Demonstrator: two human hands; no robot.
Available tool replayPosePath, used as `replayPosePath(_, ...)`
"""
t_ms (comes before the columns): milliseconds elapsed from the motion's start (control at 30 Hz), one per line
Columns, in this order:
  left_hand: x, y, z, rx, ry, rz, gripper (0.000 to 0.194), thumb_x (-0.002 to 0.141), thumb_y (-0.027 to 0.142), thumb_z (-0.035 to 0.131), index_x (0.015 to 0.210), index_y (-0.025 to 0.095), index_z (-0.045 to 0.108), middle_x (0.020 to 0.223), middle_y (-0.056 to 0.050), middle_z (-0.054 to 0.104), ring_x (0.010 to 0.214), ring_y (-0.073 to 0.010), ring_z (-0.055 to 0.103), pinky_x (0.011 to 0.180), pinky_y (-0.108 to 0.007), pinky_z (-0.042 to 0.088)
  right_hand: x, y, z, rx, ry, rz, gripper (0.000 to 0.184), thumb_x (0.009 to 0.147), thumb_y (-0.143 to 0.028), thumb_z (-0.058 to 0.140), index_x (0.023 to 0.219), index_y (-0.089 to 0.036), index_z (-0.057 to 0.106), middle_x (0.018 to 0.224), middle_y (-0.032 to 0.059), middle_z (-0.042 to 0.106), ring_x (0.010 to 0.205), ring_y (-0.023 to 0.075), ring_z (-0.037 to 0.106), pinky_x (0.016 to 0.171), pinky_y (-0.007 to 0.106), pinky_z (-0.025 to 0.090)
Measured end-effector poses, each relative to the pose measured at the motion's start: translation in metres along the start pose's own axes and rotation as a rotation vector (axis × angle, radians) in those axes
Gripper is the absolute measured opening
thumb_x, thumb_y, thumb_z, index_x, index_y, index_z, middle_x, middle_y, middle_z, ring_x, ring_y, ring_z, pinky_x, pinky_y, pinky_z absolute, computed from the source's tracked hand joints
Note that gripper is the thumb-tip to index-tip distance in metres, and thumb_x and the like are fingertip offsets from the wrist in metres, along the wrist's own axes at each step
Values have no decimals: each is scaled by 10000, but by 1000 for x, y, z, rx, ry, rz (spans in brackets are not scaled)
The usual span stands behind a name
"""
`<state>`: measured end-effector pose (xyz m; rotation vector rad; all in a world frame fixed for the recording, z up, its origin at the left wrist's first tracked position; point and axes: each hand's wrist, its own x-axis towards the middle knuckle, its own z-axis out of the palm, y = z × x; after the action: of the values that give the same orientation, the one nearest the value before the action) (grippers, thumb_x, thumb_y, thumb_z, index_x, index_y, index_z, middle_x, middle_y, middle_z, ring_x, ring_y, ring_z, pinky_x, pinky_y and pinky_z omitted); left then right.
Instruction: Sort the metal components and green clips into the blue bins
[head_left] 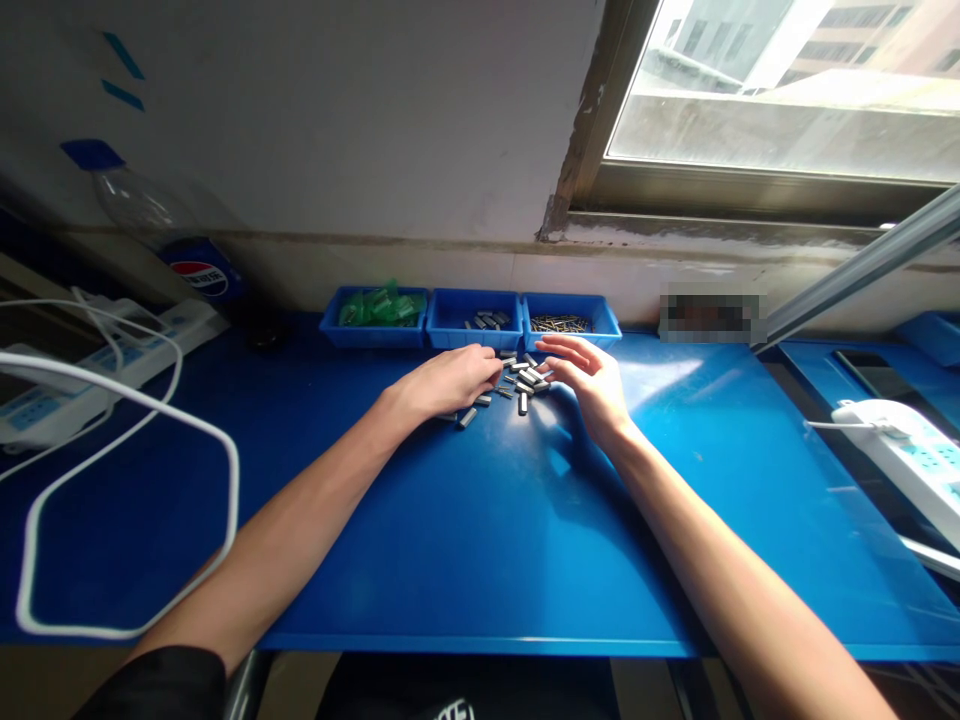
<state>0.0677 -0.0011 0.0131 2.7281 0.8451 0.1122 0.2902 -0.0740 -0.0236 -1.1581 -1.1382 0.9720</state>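
Small metal cylinders (523, 402) lie in a loose pile on the blue table, between my two hands. My left hand (461, 378) is at the pile's left side with its fingers curled together; whatever they hold, if anything, is hidden. A few more cylinders (467, 418) lie just below that hand. On the right, my right hand (592, 385) has its fingers apart, the fingertips beside the pile. Behind the hands stand three blue bins: the left bin (330, 328) has green plastic bags, the middle bin (442, 333) metal cylinders, the right bin (581, 341) thin metal pins or screws.
A cola bottle (199, 265) stands at the back left near a white power strip (82, 375). A white cable (232, 480) loops across the left foreground. Another power strip (915, 450) and a dark phone-like object (862, 370) are on the right. The blue table (465, 560) meets the wall.
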Motion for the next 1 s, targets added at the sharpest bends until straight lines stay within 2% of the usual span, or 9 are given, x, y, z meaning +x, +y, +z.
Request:
replayPosePath(233, -1, -4, -9, -216, 113, -9, 145, 972, 193, 565, 974, 160, 706, 939, -77, 750, 811, -192, 683, 703, -251, 473, 0, -1, 1, -15, -1, 25, 365, 811, -419, 798, 1126, -239, 752, 1119, 82, 801, 860, 235, 754, 859, 428, 615)
replayPosePath(500, -3, -4, -11, -98, 12, -100, 173, 945, 146, 577, 937, 160, 749, 927, -83, 776, 818, -195, 708, 699, -243, 468, 0, -2, 1, -23, 3, 32, 337, 806, -394, 794, 1099, -232, 758, 1043, 70, 809, 821, 212, 751, 820, 385, 616)
replayPosePath(733, -7, -6, -15, -42, 86, -149, 190, 924, 149, 626, 1023, 198, 781, 914, -65, 793, 797, -194, 731, 676, -235, 476, 0, -1, 1, -12, -2, 38, 316, 812, -376, 796, 1089, -227, 767, 1010, 66, 811, 813, 210, 745, 815, 379, 613)
replayPosePath(833, -7, -8, -15, -100, 168, -122, 169, 913, 153, 637, 992, 196, 780, 904, -60, 797, 810, -199, 746, 703, -240, 510, 0, -1, 1, 0, 4, 49, 317, 806, -367, 801, 1089, -228, 772, 992, 62, 811, 809, 207, 742, 812, 373, 608)
replayPosePath(1000, -3, -2, -11, -436, 437, -35, 145, 875, 177, 715, 1013, 164, 755, 931, -55, 807, 861, -190, 775, 824, -263, 592, -1, -4, 2, -6, 10, 65, 311, 793, -374, 822, 1065, -232, 774, 933, 48, 805, 771, 200, 726, 816, 382, 606)
